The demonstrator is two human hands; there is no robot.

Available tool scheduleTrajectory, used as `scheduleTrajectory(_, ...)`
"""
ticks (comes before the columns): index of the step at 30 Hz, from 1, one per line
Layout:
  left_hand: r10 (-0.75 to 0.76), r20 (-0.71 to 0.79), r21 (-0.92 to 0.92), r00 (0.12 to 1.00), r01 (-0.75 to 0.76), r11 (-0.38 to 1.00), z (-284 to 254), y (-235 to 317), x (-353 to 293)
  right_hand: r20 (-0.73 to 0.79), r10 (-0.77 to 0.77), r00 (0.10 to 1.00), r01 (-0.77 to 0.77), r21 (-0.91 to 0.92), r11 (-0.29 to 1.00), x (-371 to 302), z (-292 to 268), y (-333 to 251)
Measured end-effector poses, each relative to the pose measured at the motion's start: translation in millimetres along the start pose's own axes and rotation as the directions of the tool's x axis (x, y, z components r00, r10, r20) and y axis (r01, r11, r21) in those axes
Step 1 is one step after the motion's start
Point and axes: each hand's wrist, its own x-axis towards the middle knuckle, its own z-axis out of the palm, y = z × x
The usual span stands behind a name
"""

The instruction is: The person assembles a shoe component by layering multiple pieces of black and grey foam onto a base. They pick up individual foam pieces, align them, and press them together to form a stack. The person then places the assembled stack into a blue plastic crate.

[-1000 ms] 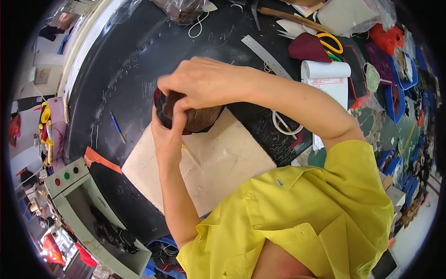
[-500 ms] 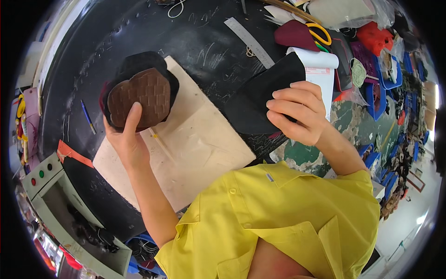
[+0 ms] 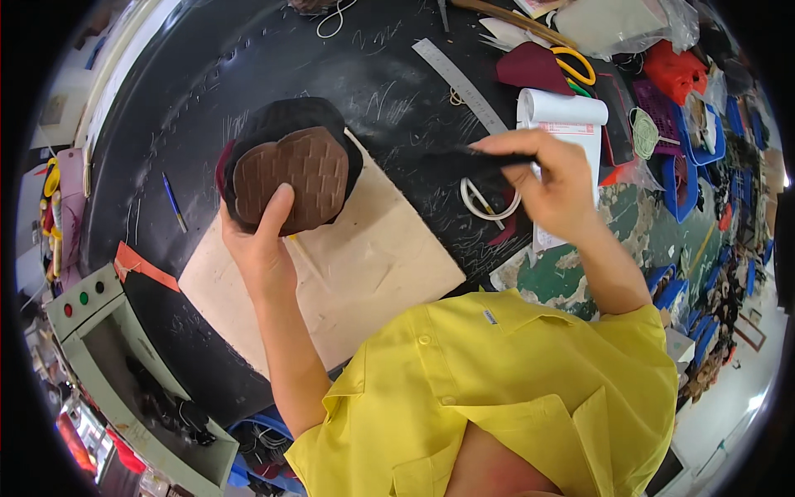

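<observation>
My left hand [image 3: 263, 253] is closed around a stack of cut pieces above the pale board [image 3: 389, 273]. On top of the stack lies a brown brick-patterned leather piece [image 3: 319, 174], with my thumb pressed on it. Beneath it show black pieces [image 3: 290, 113] and a dark red edge at the left. To the right, my right hand [image 3: 559, 178] pinches a black sheet [image 3: 472, 160] of fabric or leather. That sheet appears nearly edge-on and a little blurred. Below it on the table is a white loop [image 3: 465, 205], beside a small dark red piece.
A metal ruler [image 3: 460, 83], a dark red piece [image 3: 534, 70] and yellow-handled scissors [image 3: 586, 66] lie at the back right. A white paper pad [image 3: 563, 110] is near my right hand. At left are a blue pen [image 3: 172, 199], an orange strip [image 3: 145, 267] and a grey button box [image 3: 91, 302].
The black sheet in my right hand has turned from broadside to nearly edge-on and lifted, uncovering the white loop. My left hand with the stack sits farther right in the picture.
</observation>
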Motion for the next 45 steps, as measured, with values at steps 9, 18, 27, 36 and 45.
scheduleTrajectory(9, 0.012, -0.061, -0.105, 0.998, -0.019, 0.994, -28, 6, -10, 0.818, 0.120, 0.563, 0.005, -0.148, 0.989, -18, -45, 5)
scheduleTrajectory(18, 0.019, -0.077, -0.314, 0.997, -0.042, 0.949, -22, 21, -10, 0.674, -0.396, 0.623, 0.573, -0.049, 0.818, -16, 133, 19)
scheduleTrajectory(27, 0.201, 0.307, 0.112, 0.930, -0.245, 0.963, -13, -27, -37, 0.345, -0.172, 0.922, 0.218, -0.099, 0.971, 28, 38, 4)
scheduleTrajectory(36, 0.018, 0.417, 0.428, 0.909, -0.214, 0.878, 8, -21, -49, 0.327, -0.275, 0.904, 0.305, -0.042, 0.951, 23, 82, 31)
scheduleTrajectory(45, 0.112, 0.445, 0.271, 0.888, -0.253, 0.929, 8, -6, -38, 0.337, -0.205, 0.919, 0.128, 0.235, 0.963, 31, 76, 15)
